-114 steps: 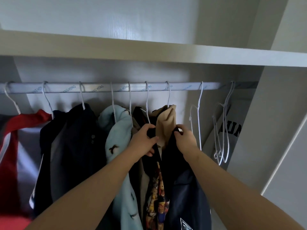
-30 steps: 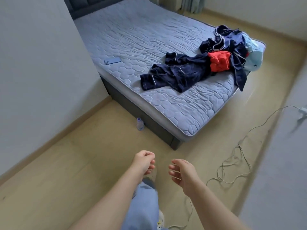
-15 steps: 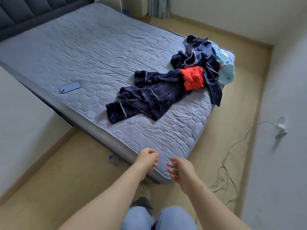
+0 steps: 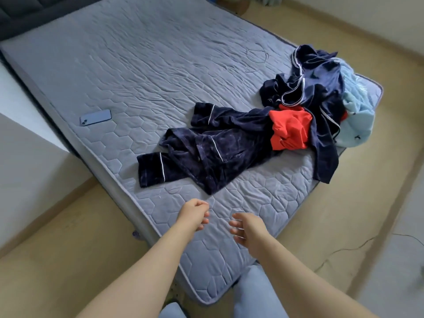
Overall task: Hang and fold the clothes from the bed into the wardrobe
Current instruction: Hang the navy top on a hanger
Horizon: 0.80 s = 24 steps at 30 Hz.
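Clothes lie on the grey quilted bed (image 4: 142,65). Nearest me is a dark navy velvet pyjama piece with white piping (image 4: 206,152). A red garment (image 4: 290,129) sits on it, beside another navy garment (image 4: 321,92) and a light blue fleece (image 4: 358,111) at the bed's far right corner. My left hand (image 4: 193,215) hovers over the bed's near edge with fingers loosely curled and nothing in it. My right hand (image 4: 246,228) is beside it, fingers apart, holding nothing. Both hands are short of the navy pyjama piece. The wardrobe is out of view.
A blue phone (image 4: 95,117) lies on the bed's left side. A thin cable (image 4: 257,56) rests on the mattress further back. Another cable (image 4: 344,251) trails on the wooden floor at right. A wall corner (image 4: 23,157) stands at left. My knees (image 4: 254,292) touch the bed's foot.
I turned from the wardrobe, where both hands held a hanging garment, and walked up to the bed. In the last second the bed came closer and my empty hands moved over its edge.
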Each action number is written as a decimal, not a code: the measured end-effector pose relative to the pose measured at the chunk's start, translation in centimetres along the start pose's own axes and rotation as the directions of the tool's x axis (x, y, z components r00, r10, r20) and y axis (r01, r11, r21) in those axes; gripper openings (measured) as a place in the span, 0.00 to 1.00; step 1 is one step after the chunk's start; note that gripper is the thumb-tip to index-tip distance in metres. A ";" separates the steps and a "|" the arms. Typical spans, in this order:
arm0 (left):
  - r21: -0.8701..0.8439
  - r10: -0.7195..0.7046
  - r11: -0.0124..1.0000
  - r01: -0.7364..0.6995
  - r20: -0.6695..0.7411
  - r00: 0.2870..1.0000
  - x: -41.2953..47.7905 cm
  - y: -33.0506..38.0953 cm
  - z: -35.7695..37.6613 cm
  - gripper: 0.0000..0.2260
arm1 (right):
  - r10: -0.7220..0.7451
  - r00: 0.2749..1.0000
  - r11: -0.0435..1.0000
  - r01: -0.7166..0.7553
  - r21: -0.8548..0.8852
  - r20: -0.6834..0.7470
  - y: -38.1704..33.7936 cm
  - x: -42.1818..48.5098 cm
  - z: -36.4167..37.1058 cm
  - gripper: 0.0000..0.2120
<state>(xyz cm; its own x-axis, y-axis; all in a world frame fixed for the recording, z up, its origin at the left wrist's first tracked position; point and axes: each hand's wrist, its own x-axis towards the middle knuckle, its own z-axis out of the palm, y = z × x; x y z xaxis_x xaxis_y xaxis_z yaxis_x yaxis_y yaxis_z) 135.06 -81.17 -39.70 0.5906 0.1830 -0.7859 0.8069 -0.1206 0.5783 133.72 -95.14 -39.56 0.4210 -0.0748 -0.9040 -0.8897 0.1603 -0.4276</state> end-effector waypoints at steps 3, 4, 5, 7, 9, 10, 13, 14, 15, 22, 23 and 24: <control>-0.034 -0.095 0.995 0.093 -0.057 0.994 3.0 1.7 3.3 0.07 | 0.012 1.000 0.997 -0.012 -0.072 0.002 -4.7 4.1 -2.5 0.05; -0.049 -0.131 0.991 0.128 -0.062 0.989 4.1 2.1 4.4 0.07 | 0.010 1.000 0.995 -0.009 -0.098 0.004 -5.9 5.5 -3.2 0.05; -0.064 -0.152 0.987 0.148 -0.067 0.986 4.8 2.4 5.1 0.07 | 0.000 1.000 0.993 0.001 -0.118 0.006 -6.6 6.5 -3.6 0.06; -0.094 -0.190 0.979 0.183 -0.080 0.978 7.3 3.1 7.0 0.07 | -0.011 1.000 0.985 0.011 -0.173 0.005 -7.7 9.3 -4.5 0.06; -0.125 -0.219 0.970 0.207 -0.089 0.972 10.1 3.4 8.5 0.07 | -0.021 1.000 0.981 0.018 -0.193 -0.015 -8.0 12.2 -5.3 0.06; -0.122 -0.230 0.969 0.217 -0.102 0.968 11.6 3.3 9.1 0.07 | -0.015 1.000 0.980 0.010 -0.198 -0.023 -8.0 13.5 -5.6 0.06; 0.010 -0.227 0.973 0.233 -0.185 0.956 16.5 2.5 10.6 0.05 | 0.041 0.998 0.982 -0.048 -0.184 -0.045 -7.4 17.4 -6.5 0.07; 0.196 -0.177 0.956 0.220 -0.217 0.960 18.3 2.0 10.9 0.10 | 0.061 0.997 0.982 -0.069 -0.174 -0.053 -7.2 18.6 -6.8 0.07; 0.423 -0.099 0.886 0.191 -0.230 0.968 20.3 1.2 11.6 0.14 | 0.082 0.995 0.981 -0.091 -0.171 -0.062 -6.9 20.3 -7.2 0.07; 0.940 0.326 0.337 -0.048 -0.069 0.943 30.0 -0.3 14.3 0.36 | 0.173 0.978 0.967 -0.191 -0.170 -0.112 -4.3 27.2 -8.3 0.07; 0.957 0.348 0.286 -0.045 -0.060 0.936 31.3 -0.1 14.4 0.38 | 0.175 0.978 0.966 -0.192 -0.173 -0.111 -4.1 27.9 -8.4 0.07; 0.965 0.361 0.258 -0.046 -0.052 0.931 32.5 0.3 14.3 0.40 | 0.175 0.978 0.965 -0.193 -0.175 -0.111 -3.9 28.6 -8.4 0.07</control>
<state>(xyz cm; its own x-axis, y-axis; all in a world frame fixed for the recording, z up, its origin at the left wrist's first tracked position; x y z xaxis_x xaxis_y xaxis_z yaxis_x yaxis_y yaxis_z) 154.63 -89.21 -68.24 0.8406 0.1778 -0.5116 0.1917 -0.9811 -0.0259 147.71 -106.20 -63.74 0.2360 -0.1547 -0.9593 -0.9712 -0.0031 -0.2384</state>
